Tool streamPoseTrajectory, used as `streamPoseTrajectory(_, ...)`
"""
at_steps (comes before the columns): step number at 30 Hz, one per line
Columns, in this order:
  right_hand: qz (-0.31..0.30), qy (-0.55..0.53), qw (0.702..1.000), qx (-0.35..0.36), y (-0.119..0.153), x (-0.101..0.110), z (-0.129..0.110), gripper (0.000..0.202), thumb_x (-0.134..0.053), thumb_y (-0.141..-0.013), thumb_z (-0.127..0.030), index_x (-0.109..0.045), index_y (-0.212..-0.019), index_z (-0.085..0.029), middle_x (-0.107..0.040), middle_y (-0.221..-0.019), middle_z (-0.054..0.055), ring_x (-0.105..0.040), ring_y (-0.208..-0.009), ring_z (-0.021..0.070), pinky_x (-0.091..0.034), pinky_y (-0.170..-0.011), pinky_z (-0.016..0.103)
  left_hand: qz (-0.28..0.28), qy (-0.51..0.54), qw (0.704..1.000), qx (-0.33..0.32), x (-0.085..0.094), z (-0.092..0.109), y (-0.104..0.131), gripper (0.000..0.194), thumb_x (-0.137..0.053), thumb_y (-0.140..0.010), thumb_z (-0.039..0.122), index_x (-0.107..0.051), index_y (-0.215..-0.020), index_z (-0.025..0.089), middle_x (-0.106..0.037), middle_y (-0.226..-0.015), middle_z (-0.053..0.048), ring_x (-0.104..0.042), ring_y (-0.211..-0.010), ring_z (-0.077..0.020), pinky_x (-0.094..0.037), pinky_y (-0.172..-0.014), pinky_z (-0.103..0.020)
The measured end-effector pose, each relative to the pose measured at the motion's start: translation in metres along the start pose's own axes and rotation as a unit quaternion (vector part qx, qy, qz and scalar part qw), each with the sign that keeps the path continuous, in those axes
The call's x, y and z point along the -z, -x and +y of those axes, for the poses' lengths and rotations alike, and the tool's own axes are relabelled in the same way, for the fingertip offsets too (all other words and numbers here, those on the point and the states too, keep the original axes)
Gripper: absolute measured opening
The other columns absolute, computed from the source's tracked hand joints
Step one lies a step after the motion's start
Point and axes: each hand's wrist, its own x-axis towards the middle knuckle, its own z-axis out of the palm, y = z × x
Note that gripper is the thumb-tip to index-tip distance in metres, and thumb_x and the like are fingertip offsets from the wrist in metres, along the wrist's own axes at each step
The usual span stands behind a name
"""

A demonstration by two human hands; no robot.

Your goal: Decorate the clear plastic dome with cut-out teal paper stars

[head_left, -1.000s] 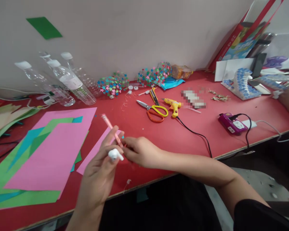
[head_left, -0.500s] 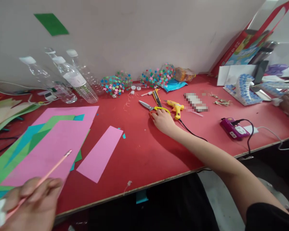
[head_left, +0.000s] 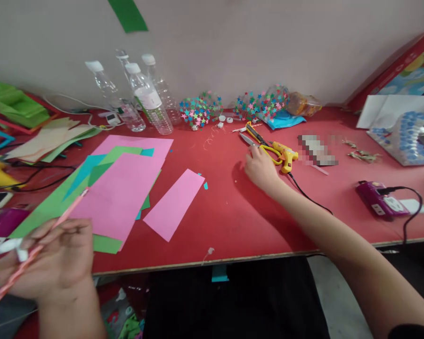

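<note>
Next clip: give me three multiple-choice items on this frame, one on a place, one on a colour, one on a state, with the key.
1. Where is the right hand?
A. on the scissors
B. on the bottles
C. on the purple power strip

2. What colour is the loose paper strip?
A. green
B. pink
C. blue

3. What does the left hand hold?
A. nothing
B. a glue gun
C. a thin pink stick

Key: 1 A, the fingers rest at the scissors beside the glue gun. 2 B, it matches the pink sheets. 3 C, the fingers are closed round the stick.
</note>
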Motion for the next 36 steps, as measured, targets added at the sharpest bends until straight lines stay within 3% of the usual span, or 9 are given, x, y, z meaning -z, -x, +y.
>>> streamPoseTrajectory(5, 0.035, -0.037, 0.921, 0.386, 0.005, 0.006, -0.081, 0.033, -0.036, -0.102, -0.016, -0.062, -0.121, -0.013, -0.067, -0.122, 0.013, -0.056, -0.115, 0.025, -0.04, -0.103, 0.042, 0.047, 0.102, 0.993, -0.023, 0.013, -0.015, -0.012, 0.015, -0.047, -0.069, 0.056, -0.056, -0.06, 0.047, -0.068, -0.096, 0.038, -0.049, -0.125, -0.0205, -0.004, -0.128, -0.022)
streamPoseTrajectory(7, 0.079, -0.018, 0.894, 0.441, -0.001, 0.007, -0.106, 0.035, -0.035, -0.102, -0.015, -0.061, -0.126, -0.013, -0.064, -0.131, 0.013, -0.053, -0.123, 0.0248, -0.035, -0.109, 0.045, 0.046, 0.102, 0.994, 0.003, 0.016, -0.02, -0.013, 0.016, -0.047, -0.066, 0.055, -0.051, -0.057, 0.042, -0.071, -0.085, 0.03, -0.054, -0.115, -0.023, -0.013, -0.128, -0.028)
streamPoseTrajectory(10, 0.032, 0.039, 0.876, 0.479, -0.017, 0.006, -0.129, 0.036, -0.036, -0.098, -0.007, -0.069, -0.11, -0.014, -0.074, -0.107, 0.011, -0.063, -0.103, 0.0229, -0.042, -0.098, 0.04, 0.05, 0.1, 0.993, 0.046, 0.016, -0.025, -0.012, 0.022, -0.043, -0.066, 0.054, -0.043, -0.053, 0.036, -0.064, -0.059, 0.014, -0.057, -0.085, -0.0262, -0.034, -0.117, -0.044)
streamPoseTrajectory(14, -0.036, 0.049, 0.845, 0.531, -0.029, 0.006, -0.137, 0.035, -0.041, -0.093, -0.003, -0.074, -0.088, -0.016, -0.075, -0.085, 0.011, -0.064, -0.084, 0.0221, -0.046, -0.08, 0.036, 0.059, 0.113, 0.991, 0.048, 0.01, -0.028, -0.014, 0.024, -0.043, -0.064, 0.048, -0.036, -0.054, 0.028, -0.049, -0.052, 0.004, -0.035, -0.057, -0.0223, -0.045, -0.095, -0.049)
streamPoseTrajectory(19, -0.033, -0.053, 0.868, 0.492, -0.03, 0.002, -0.128, 0.023, -0.049, -0.094, -0.01, -0.071, -0.096, -0.013, -0.073, -0.098, 0.013, -0.063, -0.093, 0.0237, -0.046, -0.087, 0.039, 0.057, 0.089, 0.994, 0.019, 0.009, -0.028, -0.021, 0.038, -0.048, -0.062, 0.044, -0.021, -0.061, 0.018, -0.031, -0.059, 0.001, -0.009, -0.055, -0.0164, -0.047, -0.081, -0.041)
streamPoseTrajectory(23, -0.075, -0.126, 0.888, 0.437, -0.045, 0.004, -0.129, 0.054, -0.074, -0.082, -0.027, -0.057, -0.131, -0.011, -0.06, -0.134, 0.017, -0.051, -0.125, 0.0296, -0.038, -0.106, 0.044, 0.03, 0.102, 0.994, 0.003, 0.014, -0.031, -0.023, 0.042, -0.045, -0.068, 0.044, -0.013, -0.066, 0.017, -0.027, -0.062, 0.001, -0.019, -0.054, -0.0155, -0.046, -0.082, -0.038)
streamPoseTrajectory(28, -0.197, -0.066, 0.912, 0.353, -0.07, 0.023, -0.152, 0.068, -0.086, -0.069, -0.032, -0.059, -0.127, -0.007, -0.062, -0.126, 0.021, -0.05, -0.123, 0.0369, -0.041, -0.103, 0.05, 0.02, 0.168, 0.985, 0.027, 0.016, -0.034, -0.023, 0.039, -0.049, -0.065, 0.037, -0.015, -0.066, 0.018, -0.029, -0.063, 0.002, -0.022, -0.054, -0.0143, -0.048, -0.079, -0.033)
streamPoseTrajectory(33, -0.282, -0.053, 0.901, 0.327, -0.071, 0.038, -0.16, 0.045, -0.077, -0.077, -0.022, -0.065, -0.119, -0.01, -0.056, -0.135, 0.019, -0.048, -0.126, 0.0347, -0.047, -0.098, 0.046, 0.106, 0.321, 0.939, 0.063, 0.013, -0.036, -0.03, 0.033, -0.049, -0.044, 0.028, -0.025, -0.066, 0.02, -0.038, -0.064, 0.007, -0.033, -0.051, -0.0051, -0.049, -0.066, -0.024)
streamPoseTrajectory(36, -0.274, -0.052, 0.912, 0.3, -0.068, 0.041, -0.159, 0.06, -0.077, -0.077, -0.023, -0.056, -0.131, -0.008, -0.048, -0.142, 0.021, -0.046, -0.13, 0.0343, -0.046, -0.101, 0.045, 0.155, 0.38, 0.908, 0.086, 0.01, -0.036, -0.033, 0.031, -0.044, -0.041, 0.027, -0.03, -0.067, 0.019, -0.043, -0.065, 0.009, -0.046, -0.054, -0.0027, -0.05, -0.065, -0.022)
